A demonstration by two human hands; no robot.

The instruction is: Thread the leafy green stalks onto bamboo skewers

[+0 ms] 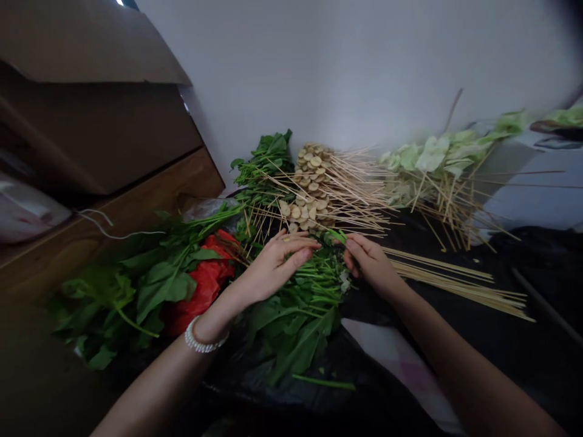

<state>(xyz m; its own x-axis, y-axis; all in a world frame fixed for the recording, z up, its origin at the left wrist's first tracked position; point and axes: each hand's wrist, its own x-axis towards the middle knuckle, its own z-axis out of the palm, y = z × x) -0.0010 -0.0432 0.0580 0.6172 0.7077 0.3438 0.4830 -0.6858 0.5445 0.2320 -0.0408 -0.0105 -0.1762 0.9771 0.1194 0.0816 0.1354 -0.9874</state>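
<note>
My left hand (279, 262), a beaded bracelet on its wrist, is stretched out flat over a pile of leafy greens (300, 331), with nothing visible in it. To its right, my right hand (371, 264) is closed, thumb against fingers, on a short green stem (337, 235). The stem's tip points toward the fingers of my left hand, and a small gap lies between the hands. Under them the cut stems of the pile point right and the leaves spread toward me. Just beyond lie skewers of pale round slices (312, 203).
More leafy greens (166, 285) lie left on a red plastic bag (204, 285). Green bundles (268, 164) and skewered pale leaves (437, 155) stand along the wall. Bare wooden skewers (460, 282) lie right. A loose stem (323, 382) is in front. A cardboard box (91, 133) stands left.
</note>
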